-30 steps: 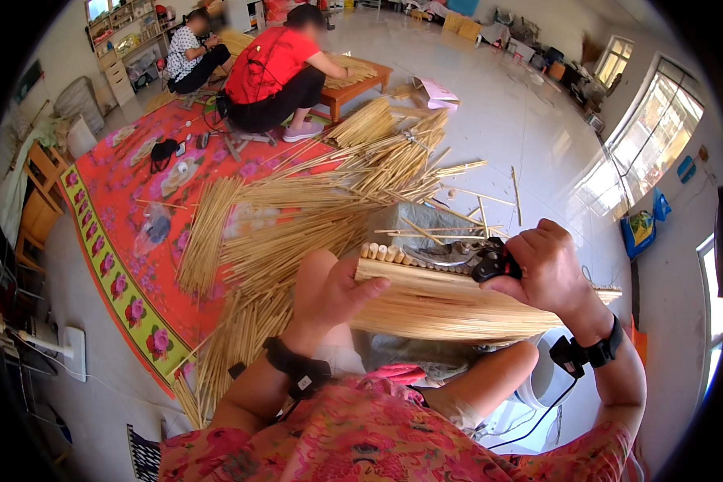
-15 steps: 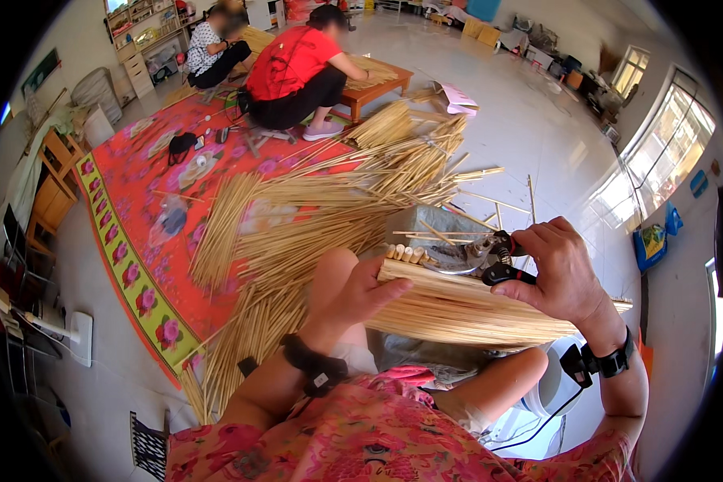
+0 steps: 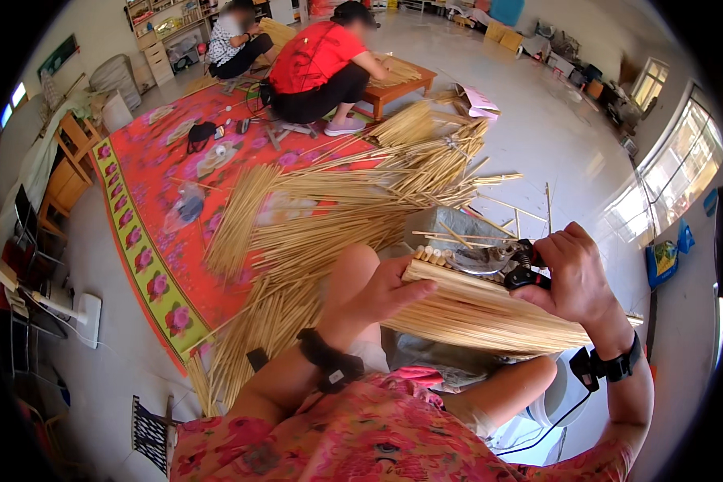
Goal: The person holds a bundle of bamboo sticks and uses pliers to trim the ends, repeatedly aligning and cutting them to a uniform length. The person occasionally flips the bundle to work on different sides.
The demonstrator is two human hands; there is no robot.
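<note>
**Golden stalk panel held between two hands for trimming**

Nearest, the left hand [image 3: 387,291] is partly closed on the left end of the stalk panel [image 3: 490,315], thumb laid over the edge; its other fingers are mostly hidden, so their pressure cannot be told. The panel spans the space between the hands, above the lap, and continues rightward past the right wrist. The right hand [image 3: 569,269] is curled around the shears [image 3: 525,278], whose handles appear parted; the curved blade lies left of that hand, beside the row of stalk ends [image 3: 432,255].

The step in hand is judged to be trimming these ends. The next cut would call for a steady left hold while the right hand squeezes.

Below the right hand stands a pale bucket [image 3: 556,402], its contents not discernible. Just beyond the blade sits a grey block [image 3: 435,223]; loose stalks [image 3: 321,233] spread beyond the left hand. Farther left, a clear plastic bag [image 3: 189,202] contains something bluish. Right of the right hand, by the wall, a blue-and-yellow bag [image 3: 663,261] hides its contents. Farthest, beyond both hands, a red-shirted co-worker [image 3: 317,60] squats at a low table [image 3: 402,90] bearing stalks.
</note>
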